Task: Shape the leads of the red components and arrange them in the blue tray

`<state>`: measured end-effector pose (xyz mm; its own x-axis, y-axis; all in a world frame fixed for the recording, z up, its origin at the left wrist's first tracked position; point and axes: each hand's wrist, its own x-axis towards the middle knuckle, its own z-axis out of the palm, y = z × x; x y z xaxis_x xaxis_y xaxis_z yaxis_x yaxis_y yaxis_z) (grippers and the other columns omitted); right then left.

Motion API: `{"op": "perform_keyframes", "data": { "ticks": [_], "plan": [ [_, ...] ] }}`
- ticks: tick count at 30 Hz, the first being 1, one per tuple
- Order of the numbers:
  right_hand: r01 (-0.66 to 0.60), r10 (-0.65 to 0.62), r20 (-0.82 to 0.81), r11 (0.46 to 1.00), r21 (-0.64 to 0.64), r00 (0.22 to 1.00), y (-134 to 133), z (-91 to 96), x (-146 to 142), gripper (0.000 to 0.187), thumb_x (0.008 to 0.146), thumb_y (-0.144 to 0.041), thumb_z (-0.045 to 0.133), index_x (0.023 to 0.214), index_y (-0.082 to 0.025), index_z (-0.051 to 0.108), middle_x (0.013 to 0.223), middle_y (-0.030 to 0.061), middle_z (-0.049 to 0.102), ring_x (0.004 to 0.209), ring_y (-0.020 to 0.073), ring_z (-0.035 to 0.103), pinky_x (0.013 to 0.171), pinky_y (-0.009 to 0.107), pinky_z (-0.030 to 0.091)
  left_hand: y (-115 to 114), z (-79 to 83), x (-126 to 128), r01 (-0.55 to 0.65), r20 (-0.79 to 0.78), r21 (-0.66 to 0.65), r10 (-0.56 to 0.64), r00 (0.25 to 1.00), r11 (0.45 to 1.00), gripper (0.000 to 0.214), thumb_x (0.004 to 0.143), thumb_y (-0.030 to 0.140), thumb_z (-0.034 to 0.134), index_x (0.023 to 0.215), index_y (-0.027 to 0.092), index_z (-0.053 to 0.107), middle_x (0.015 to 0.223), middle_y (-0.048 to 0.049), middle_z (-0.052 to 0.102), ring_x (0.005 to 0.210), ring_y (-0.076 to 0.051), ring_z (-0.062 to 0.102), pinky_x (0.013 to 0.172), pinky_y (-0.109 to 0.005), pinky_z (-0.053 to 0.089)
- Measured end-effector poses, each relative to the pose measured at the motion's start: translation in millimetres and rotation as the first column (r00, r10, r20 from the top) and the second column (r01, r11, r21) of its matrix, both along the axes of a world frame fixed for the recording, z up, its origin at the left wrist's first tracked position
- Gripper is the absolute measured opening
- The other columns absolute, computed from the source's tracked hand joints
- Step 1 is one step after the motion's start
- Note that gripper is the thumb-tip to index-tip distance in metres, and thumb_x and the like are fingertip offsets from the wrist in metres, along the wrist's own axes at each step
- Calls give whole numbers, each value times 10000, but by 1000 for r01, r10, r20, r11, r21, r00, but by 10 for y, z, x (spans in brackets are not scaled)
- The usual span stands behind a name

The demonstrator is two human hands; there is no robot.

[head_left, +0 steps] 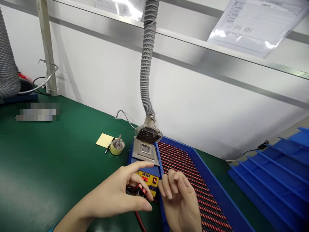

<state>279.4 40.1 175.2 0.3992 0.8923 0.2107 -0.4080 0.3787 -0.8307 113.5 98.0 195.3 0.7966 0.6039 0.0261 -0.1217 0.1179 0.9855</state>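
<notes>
My left hand (120,190) hangs in front of the solder pot. Its thumb and index finger are apart, while the other fingers curl around red-and-black wires (143,189) that are partly hidden; a red length trails below. Beside it, over the edge of the blue tray, my right hand (181,201) is curled with its fingertips folded in. What it pinches, if anything, cannot be made out. Just beyond both hands stands the solder pot (145,149), with a shiny square bath and a yellow front panel (149,180) with a lit red display. Rows of red-and-black wires (188,167) fill the tray (217,193).
A fume hose (147,64) ends in a round hood (149,132) above the pot. Left of the pot are a small round tin (117,147), a pen (109,145) and a yellow paper (103,140). Ribbed blue trays (272,177) lean at the right.
</notes>
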Motion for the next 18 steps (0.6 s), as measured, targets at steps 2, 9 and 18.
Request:
{"op": "perform_keyframes", "data": {
  "ticks": [2, 9, 18],
  "plan": [
    [83, -82, 142, 997, -3, 986, -21, -1, 19, 180, 790, -376, 714, 707, -217, 703, 555, -35, 500, 505, 99, 488, 491, 213, 418, -8, 10, -12, -35, 5, 18, 35, 999, 999, 721, 709, 142, 748, 1349, 302, 456, 879, 19, 715, 923, -177, 650, 844, -285, 482],
    [-9, 42, 473, 997, -71, 880, -26, -73, -152, 129, 784, -354, 717, 795, -232, 757, 706, 17, 617, 642, 149, 569, 605, 253, 481, -38, 41, -22, -105, -70, 103, 113, 991, 989, 654, 701, 156, 722, 1295, 325, 510, 917, 32, 680, 948, -185, 622, 857, -277, 458],
    [43, -33, 334, 999, -24, 942, -14, -106, -209, 193, 813, -332, 698, 670, -203, 694, 622, -16, 533, 576, 110, 503, 535, 207, 435, -66, 54, -5, -106, -67, 191, 121, 990, 976, 540, 768, 188, 647, 1283, 295, 528, 995, 2, 667, 971, -189, 602, 868, -281, 449]
  ]
}}
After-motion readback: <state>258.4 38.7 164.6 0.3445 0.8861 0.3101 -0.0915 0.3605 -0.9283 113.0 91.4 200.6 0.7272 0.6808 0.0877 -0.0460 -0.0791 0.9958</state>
